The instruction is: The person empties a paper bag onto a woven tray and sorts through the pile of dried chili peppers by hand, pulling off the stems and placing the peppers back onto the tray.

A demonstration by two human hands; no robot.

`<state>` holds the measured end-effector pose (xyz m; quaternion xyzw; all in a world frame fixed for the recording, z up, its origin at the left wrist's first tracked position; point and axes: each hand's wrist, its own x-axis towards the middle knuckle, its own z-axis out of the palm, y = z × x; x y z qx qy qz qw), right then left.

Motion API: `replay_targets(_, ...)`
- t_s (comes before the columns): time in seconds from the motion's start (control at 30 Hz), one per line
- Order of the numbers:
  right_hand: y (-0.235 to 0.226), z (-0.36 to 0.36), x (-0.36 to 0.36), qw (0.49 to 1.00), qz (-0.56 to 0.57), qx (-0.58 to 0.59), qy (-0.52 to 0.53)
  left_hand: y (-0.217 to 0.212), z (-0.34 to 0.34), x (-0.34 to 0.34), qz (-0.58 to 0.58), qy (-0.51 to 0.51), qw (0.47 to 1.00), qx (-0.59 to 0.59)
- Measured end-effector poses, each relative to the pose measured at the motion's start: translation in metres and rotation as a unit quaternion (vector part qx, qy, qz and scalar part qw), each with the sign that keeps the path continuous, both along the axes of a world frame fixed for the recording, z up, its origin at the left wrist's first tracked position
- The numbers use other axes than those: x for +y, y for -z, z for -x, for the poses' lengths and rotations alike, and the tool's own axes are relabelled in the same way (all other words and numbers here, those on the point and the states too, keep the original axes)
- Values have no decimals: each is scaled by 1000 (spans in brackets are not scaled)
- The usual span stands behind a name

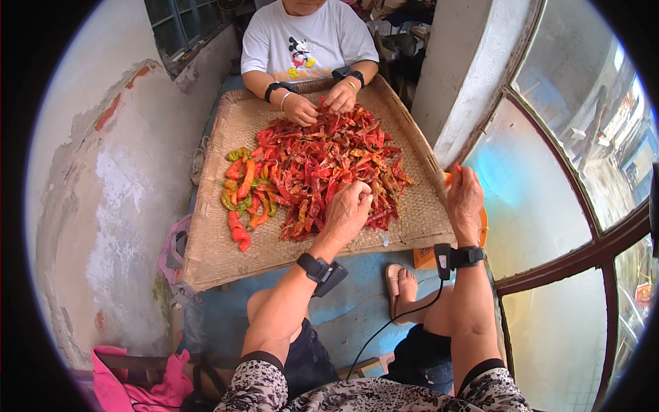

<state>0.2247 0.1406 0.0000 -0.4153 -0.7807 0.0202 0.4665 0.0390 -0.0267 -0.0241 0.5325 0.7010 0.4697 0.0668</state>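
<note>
Dried red chili peppers (322, 185) lie heaped on a woven bamboo tray (206, 250). Fresher, plumper peppers in orange, red and green (246, 180) form a small group at the heap's left side. My left hand (347, 211) is over the near part of the heap with its fingertips pinched together; what they hold, if anything, is hidden. Beyond the tray's right edge, my right hand (467, 196) is raised, its fingers closed on an orange-red chili pepper (449, 179). An orange container (484, 228) shows partly behind my right wrist.
Across the tray, a person in a white T-shirt (336, 38) works with both hands (319, 106) in the far peppers. A peeling wall (117, 185) stands at left, a framed glass window (542, 192) at right. A black cable (381, 329) hangs from my right wrist strap.
</note>
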Motion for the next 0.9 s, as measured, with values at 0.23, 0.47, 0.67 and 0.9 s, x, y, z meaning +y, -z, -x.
replay_targets(0.23,15,-29,-4,989,-1,-138,54,6,12,6,71,-130,959,241)
replay_targets(0.47,21,59,-65,927,-16,-199,-318,17,16,25,158,-78,959,222)
replay_targets(0.67,37,77,-68,921,-11,-283,-266,16,26,17,162,-77,954,239)
replay_targets(0.9,43,54,-40,946,26,-301,-118,6,50,-20,139,-153,952,227)
